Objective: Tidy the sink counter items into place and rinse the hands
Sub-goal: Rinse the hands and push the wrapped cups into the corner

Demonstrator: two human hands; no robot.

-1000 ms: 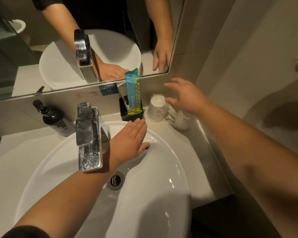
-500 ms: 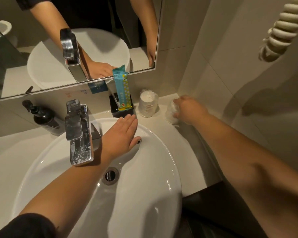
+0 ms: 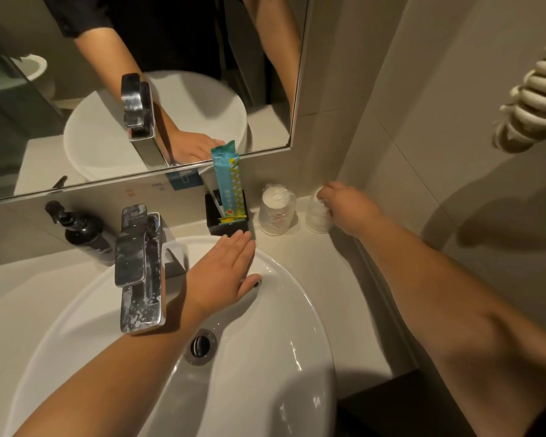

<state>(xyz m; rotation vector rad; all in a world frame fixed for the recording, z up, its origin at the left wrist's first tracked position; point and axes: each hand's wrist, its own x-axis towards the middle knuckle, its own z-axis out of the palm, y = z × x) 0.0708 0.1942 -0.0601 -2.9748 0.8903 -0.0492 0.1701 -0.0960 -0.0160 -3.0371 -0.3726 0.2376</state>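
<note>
My right hand [image 3: 344, 206] grips a wrapped paper cup [image 3: 316, 216] that stands upright on the counter in the back right corner. A second wrapped cup [image 3: 276, 212] stands just left of it. A black holder [image 3: 227, 220] with a teal toothbrush packet [image 3: 229, 181] sits against the wall beside the cups. My left hand [image 3: 224, 269] lies flat, fingers straight, on the back rim of the white basin [image 3: 297, 342], just in front of the holder.
A chrome tap [image 3: 139, 266] rises at the basin's back, left of my left hand. A black pump bottle [image 3: 82, 231] stands at the back left. A mirror [image 3: 139, 89] covers the wall. A coiled white cord [image 3: 536, 102] hangs at right.
My right hand came down from above the cups, took the right cup and moved it back toward the corner, now upright. My left hand has stayed on the rim.
</note>
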